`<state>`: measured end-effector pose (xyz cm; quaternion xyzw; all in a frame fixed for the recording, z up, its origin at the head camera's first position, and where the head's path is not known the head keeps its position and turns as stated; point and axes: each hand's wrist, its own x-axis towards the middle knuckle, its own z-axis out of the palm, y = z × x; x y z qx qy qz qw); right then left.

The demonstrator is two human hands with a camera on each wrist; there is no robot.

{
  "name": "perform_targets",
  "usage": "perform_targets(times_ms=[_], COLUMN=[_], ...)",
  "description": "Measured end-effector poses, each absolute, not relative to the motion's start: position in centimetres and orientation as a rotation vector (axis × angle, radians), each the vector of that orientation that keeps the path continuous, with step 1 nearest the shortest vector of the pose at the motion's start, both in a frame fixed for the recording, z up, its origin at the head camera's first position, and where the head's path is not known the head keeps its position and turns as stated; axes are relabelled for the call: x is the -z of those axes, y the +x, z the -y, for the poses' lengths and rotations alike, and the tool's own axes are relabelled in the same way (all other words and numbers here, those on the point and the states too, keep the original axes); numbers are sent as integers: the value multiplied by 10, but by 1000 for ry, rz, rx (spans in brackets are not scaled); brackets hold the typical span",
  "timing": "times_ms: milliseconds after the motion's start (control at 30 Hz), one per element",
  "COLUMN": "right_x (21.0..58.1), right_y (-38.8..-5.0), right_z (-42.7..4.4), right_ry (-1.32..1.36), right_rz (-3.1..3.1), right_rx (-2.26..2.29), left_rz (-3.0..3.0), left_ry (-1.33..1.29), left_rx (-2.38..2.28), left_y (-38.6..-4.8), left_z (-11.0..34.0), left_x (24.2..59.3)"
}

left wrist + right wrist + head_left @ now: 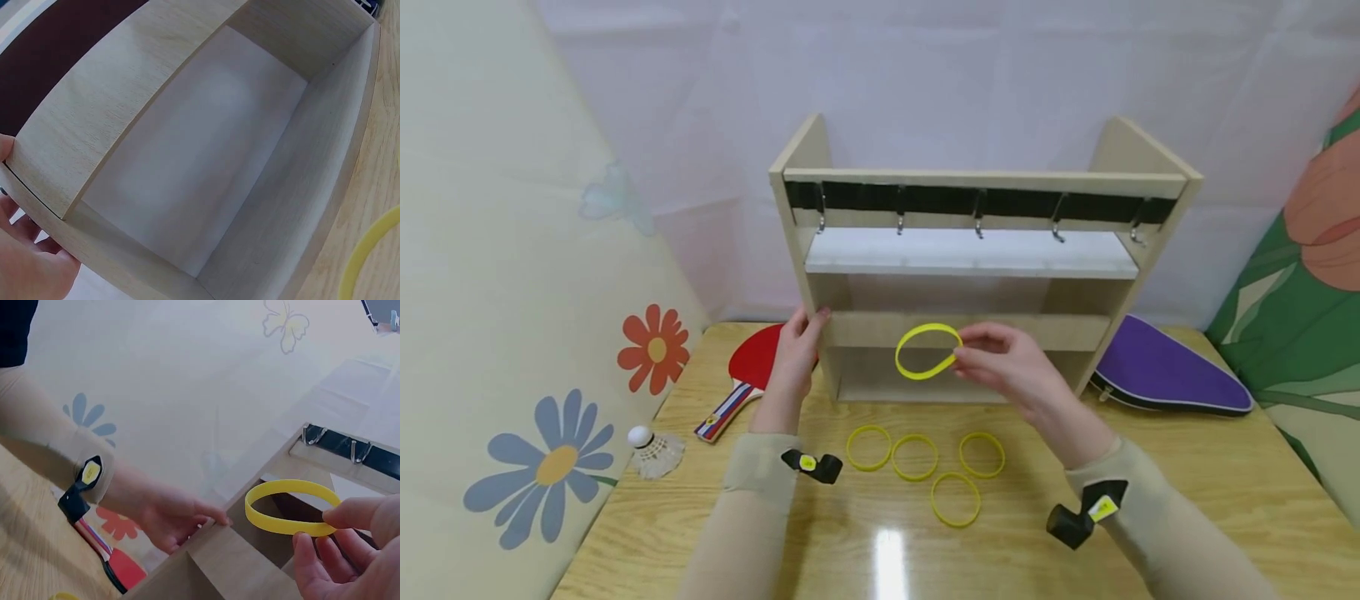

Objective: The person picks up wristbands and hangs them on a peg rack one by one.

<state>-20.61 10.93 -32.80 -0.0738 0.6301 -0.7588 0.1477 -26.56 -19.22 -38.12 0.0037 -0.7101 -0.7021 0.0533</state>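
My right hand pinches a yellow silicone wristband between thumb and fingers. The wristband is held up in front of the wooden shelf unit, apart from it and below its row of hooks. My left hand grips the unit's left side panel, thumb on the front edge and fingers round the outer side, as the left wrist view shows. Several more yellow wristbands lie flat on the table in front of the unit. All the metal hooks hang bare on a black strip.
Left of the unit lies a red table tennis paddle, partly behind my left hand. A shuttlecock rests near the table's left edge. On the right, a purple paddle case lies against the unit. Wooden tabletop extends toward me.
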Motion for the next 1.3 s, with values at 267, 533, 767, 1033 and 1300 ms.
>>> perform_targets(times_ms=[267, 533, 767, 1033, 1300], right_x=[314, 300, 290, 276, 266], right_y=[-206, -207, -208, -208, -212], right_z=[-92, -82, -73, -62, -48], right_ry=[-262, -275, -280, -308, -290], right_rz=[-1774, -1765, -1700, -1633, -1564], right_rx=[2218, 2265, 2302, 2353, 2418], left_rz=[2137, 2097, 2089, 2084, 2084], left_ry=[9, 31, 53, 35, 51], left_rx=[2138, 2143, 2141, 2138, 2153], left_y=[-266, -267, -266, -264, -264], left_z=[192, 186, 186, 188, 189], left_x=[383, 384, 383, 383, 382])
